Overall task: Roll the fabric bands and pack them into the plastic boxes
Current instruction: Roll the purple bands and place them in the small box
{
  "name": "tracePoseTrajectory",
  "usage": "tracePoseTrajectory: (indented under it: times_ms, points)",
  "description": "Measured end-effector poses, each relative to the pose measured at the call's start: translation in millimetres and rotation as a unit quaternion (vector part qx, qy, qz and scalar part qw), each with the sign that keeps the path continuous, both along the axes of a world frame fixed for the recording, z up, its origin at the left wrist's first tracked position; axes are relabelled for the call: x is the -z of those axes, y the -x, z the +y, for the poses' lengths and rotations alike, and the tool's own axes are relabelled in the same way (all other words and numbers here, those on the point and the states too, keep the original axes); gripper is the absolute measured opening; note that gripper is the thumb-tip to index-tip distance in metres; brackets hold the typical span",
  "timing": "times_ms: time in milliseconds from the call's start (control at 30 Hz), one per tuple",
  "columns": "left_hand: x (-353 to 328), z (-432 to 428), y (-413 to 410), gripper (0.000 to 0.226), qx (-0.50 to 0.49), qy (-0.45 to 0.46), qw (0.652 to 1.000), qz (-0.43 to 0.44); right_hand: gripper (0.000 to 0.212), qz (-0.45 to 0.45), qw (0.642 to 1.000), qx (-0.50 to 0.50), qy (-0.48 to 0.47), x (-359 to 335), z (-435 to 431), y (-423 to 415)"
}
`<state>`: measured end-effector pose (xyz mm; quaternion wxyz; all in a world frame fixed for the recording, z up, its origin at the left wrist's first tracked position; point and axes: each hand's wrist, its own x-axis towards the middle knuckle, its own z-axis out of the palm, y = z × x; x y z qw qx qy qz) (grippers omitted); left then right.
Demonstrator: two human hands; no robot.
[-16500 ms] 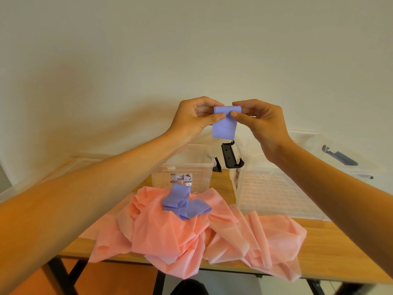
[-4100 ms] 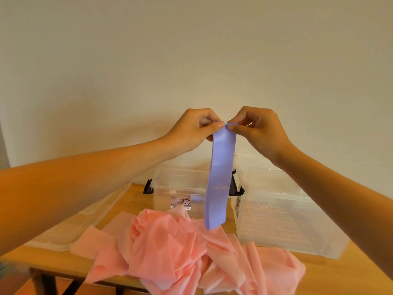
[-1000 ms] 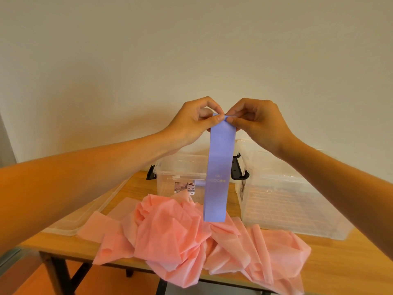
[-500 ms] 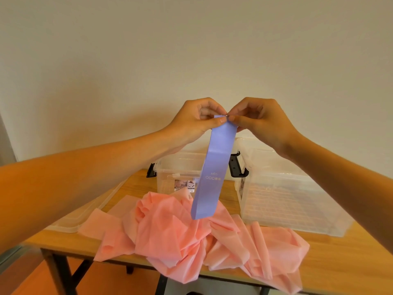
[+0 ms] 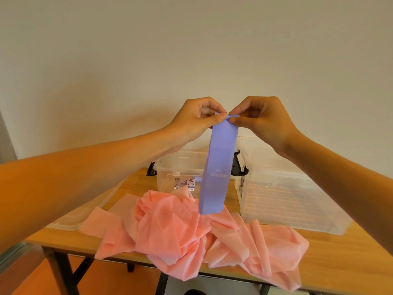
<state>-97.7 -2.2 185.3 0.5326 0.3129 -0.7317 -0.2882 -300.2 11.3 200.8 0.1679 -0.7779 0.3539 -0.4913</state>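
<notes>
A purple fabric band hangs straight down in front of me, its lower end just above a crumpled heap of pink bands on the wooden table. My left hand and my right hand both pinch the band's top edge, fingertips nearly touching, where a small fold or first turn shows. Behind the band stand a small clear plastic box with black latches and a larger clear box to its right.
A clear plastic lid lies flat at the table's left edge. The pink bands spill over the table's front edge. A plain wall rises right behind the boxes. Black table legs and an orange floor show below.
The hanging purple band has swung back from a leftward slant to nearly straight down. Both hands still pinch its top edge at about the same height.
</notes>
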Motion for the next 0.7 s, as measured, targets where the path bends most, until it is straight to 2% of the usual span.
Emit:
tracePoseTrajectory:
  times_ms: [200, 300, 467, 700]
  points:
    - [-1.2, 1.1, 1.3, 0.012, 0.019, 0.002, 1.000, 0.015, 0.006, -0.062, 0.996, -0.024, -0.061, 1.2, 2.2, -0.4]
    - [-1.2, 0.7, 1.1, 0.012, 0.013, 0.007, 1.000, 0.007, 0.008, -0.060, 0.994, -0.029, -0.089, 4.7, 1.4, -0.4]
    - [1.5, 0.1, 1.8, 0.011, 0.007, 0.009, 1.000, -0.005, 0.015, -0.064, 0.995, -0.030, -0.065, 4.5, 1.7, 2.7]
    - [-0.7, 0.3, 2.2, 0.010, 0.002, 0.016, 1.000, 0.000, 0.008, -0.056, 0.998, -0.021, -0.037, 4.6, 0.5, 4.3]
